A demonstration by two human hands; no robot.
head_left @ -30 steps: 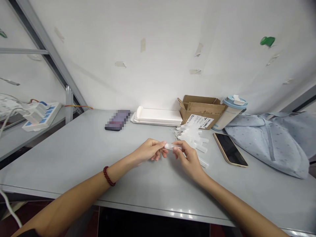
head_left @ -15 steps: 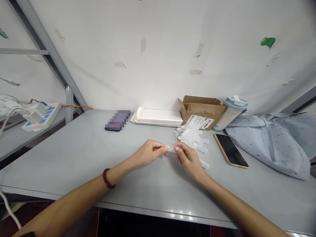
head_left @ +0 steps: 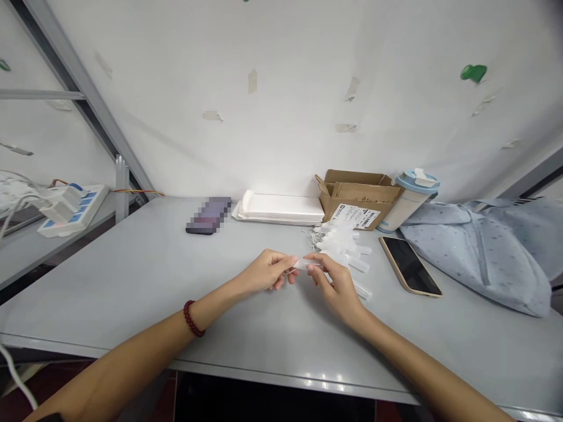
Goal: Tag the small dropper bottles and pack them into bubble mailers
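Observation:
Over the grey tabletop, my left hand (head_left: 267, 271) pinches a small translucent white plastic tube (head_left: 303, 264) between thumb and fingers. A thin pale strand or edge shows below the left thumb; I cannot make out what it is. My right hand (head_left: 336, 286) has its thumb and index finger closed at the tube's right end, and the fingertips partly cover it. Just behind and beside my right hand lies a pile of similar translucent tubes (head_left: 359, 264) with thin cords at their left ends.
White flat packs (head_left: 281, 206) and an open cardboard box (head_left: 360, 196) stand along the wall. Right of the box are a lidded cup (head_left: 404, 202), a phone (head_left: 411, 266) and a blue-grey cloth bag (head_left: 475, 252). A blurred-out device (head_left: 209, 215) lies left; a power strip (head_left: 73, 211) sits beyond.
The fingers of my left hand have loosened below the tube, with the lower ones now showing. My right fingers have shifted slightly along its end. The view has moved a little.

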